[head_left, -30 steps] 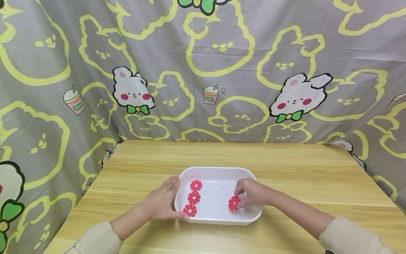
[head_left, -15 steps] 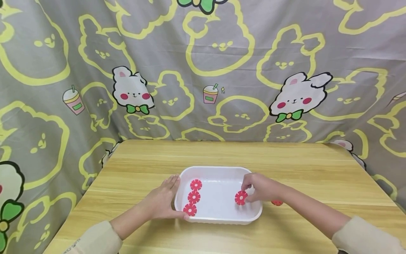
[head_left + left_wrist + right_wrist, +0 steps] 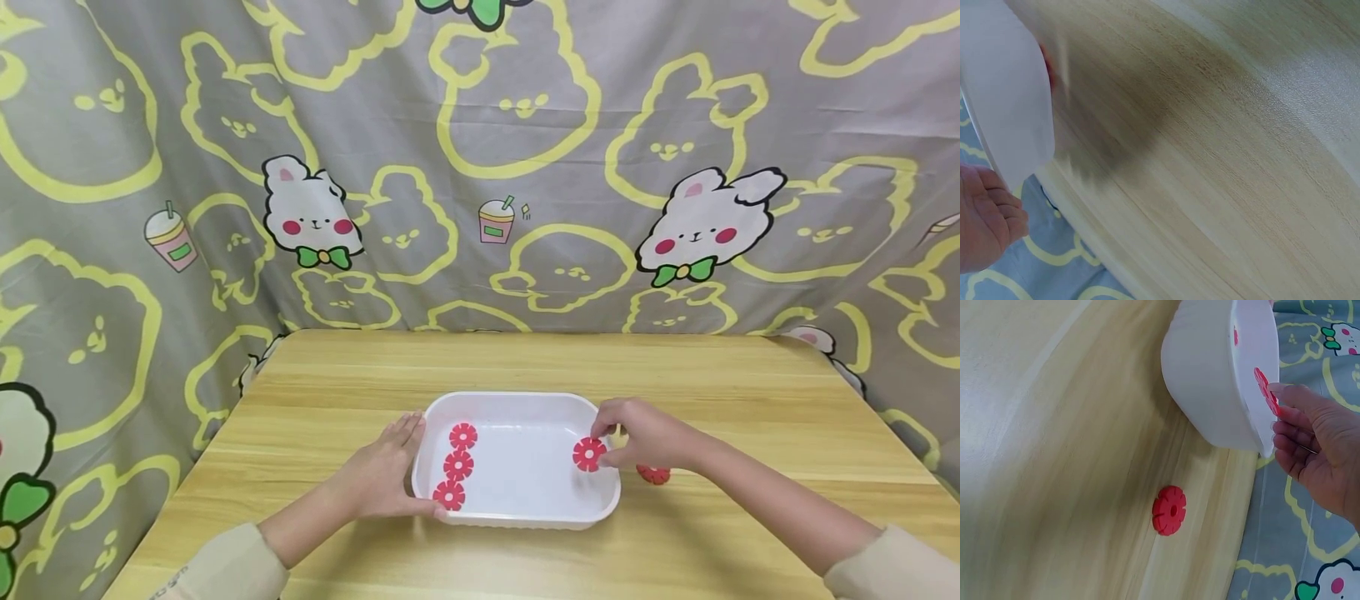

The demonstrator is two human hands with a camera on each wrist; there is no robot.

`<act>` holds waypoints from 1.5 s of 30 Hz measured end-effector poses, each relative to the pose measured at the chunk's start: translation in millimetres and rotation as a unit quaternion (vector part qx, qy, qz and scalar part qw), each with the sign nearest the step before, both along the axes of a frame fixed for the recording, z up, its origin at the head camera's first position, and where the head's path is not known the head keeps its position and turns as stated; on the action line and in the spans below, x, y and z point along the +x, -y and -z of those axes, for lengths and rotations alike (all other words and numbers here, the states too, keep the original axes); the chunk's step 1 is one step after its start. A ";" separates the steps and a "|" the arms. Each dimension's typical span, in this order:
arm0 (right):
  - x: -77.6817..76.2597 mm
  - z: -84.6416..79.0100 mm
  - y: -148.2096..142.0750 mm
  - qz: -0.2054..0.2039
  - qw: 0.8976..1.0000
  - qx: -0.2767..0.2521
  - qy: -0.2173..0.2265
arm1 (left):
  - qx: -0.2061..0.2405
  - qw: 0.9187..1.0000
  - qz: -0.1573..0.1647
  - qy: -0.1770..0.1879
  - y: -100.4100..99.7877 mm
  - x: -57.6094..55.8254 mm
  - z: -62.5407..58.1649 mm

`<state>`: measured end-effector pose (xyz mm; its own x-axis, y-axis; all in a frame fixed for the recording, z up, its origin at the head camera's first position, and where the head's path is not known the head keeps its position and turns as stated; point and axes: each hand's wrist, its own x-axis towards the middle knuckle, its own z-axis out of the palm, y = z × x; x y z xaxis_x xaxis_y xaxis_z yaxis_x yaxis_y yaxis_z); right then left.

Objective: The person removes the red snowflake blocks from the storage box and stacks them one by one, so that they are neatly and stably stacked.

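Note:
A white plastic tray (image 3: 517,479) stands on the wooden table. Three red flower-shaped notched discs, one of them a disc (image 3: 458,465) in the middle, lie in a row along its left end. My right hand (image 3: 651,433) pinches another red disc (image 3: 588,455) between thumb and fingers over the tray's right end; the right wrist view shows this disc (image 3: 1262,384) tilted inside the rim. My left hand (image 3: 390,473) holds the tray's left end, fingers along the outer wall and thumb at the front rim. In the left wrist view, part of the hand (image 3: 991,215) shows beside the tray (image 3: 1007,94).
Right of the tray, partly under the right hand in the head view, a red disc (image 3: 654,474) lies on the table (image 3: 525,358). It looks thick in the right wrist view, perhaps stacked. A grey cartoon-print curtain (image 3: 420,125) hangs behind the table.
The right hand has moved right and away from me inside the tray, with the pinched disc. The disc on the table has come into view. The left hand and tray stay put.

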<state>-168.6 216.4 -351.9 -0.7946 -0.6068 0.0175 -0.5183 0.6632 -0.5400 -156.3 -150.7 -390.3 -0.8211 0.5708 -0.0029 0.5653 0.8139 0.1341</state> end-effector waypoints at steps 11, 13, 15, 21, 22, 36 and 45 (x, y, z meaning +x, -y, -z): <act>7.7 2.3 -21.8 0.015 1.000 -0.014 -0.021 | 0.002 1.000 -0.001 -0.001 0.1 0.4 0.3; 9.7 3.2 -25.6 0.019 0.999 -0.016 -0.024 | 0.003 1.000 -0.002 0.001 0.0 0.5 0.1; 11.5 4.1 -29.8 0.022 0.999 -0.018 -0.031 | 0.005 1.000 -0.004 0.004 -0.1 0.6 0.1; 17.9 6.2 -42.2 0.049 0.997 -0.022 -0.052 | 0.011 1.000 -0.006 0.008 -0.1 1.2 -0.2; 18.5 6.7 -43.9 0.055 0.997 -0.023 -0.054 | 0.011 1.000 -0.006 0.008 0.0 1.4 -0.4; 22.8 31.1 -62.0 0.074 0.988 -0.052 -0.121 | 0.014 1.000 -0.006 0.010 0.4 0.9 0.7; 25.5 57.9 -75.2 0.105 0.981 -0.087 -0.137 | 0.015 1.000 -0.007 0.004 0.7 0.1 0.8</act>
